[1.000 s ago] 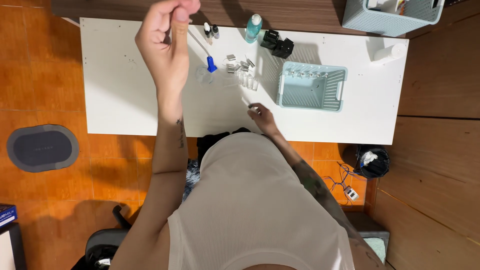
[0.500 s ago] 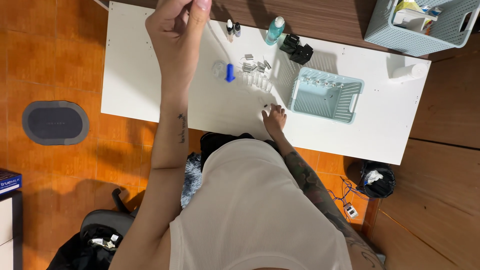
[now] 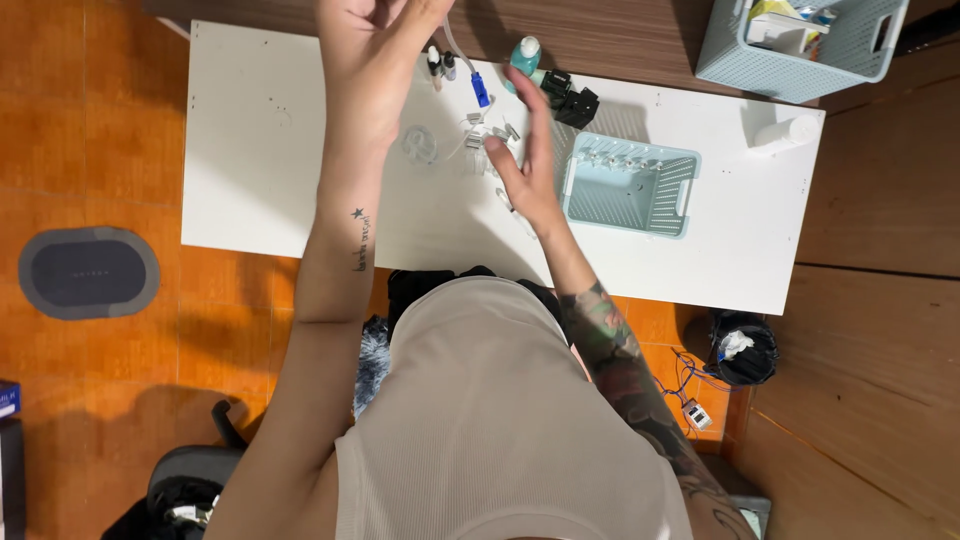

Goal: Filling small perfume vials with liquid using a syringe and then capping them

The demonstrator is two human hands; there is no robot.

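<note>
My left hand point(image 3: 372, 70) is raised close to the camera over the white table point(image 3: 260, 150). Its fingers pinch a thin clear tube point(image 3: 458, 52) that hangs down to a blue connector point(image 3: 481, 90). My right hand point(image 3: 525, 165) stretches flat over the table, fingers apart, with its tips at a cluster of small clear plastic parts point(image 3: 480, 130). A round clear piece point(image 3: 420, 145) lies just left of them. To the right of that hand stands a small light-blue basket point(image 3: 672, 205).
A teal bottle point(image 3: 526, 55) and black parts point(image 3: 572, 100) stand behind the cluster. A larger grey-blue basket point(image 3: 800, 45) sits at the top right, a white bottle point(image 3: 785, 130) lying below it. On the orange floor are a grey mat point(image 3: 88, 272), a black bin point(image 3: 740, 348) and cables point(image 3: 690, 400).
My right hand has moved from the table's near edge up to the small clear parts, its fingers spreading. My left hand stays raised with the tube. The view has shifted slightly.
</note>
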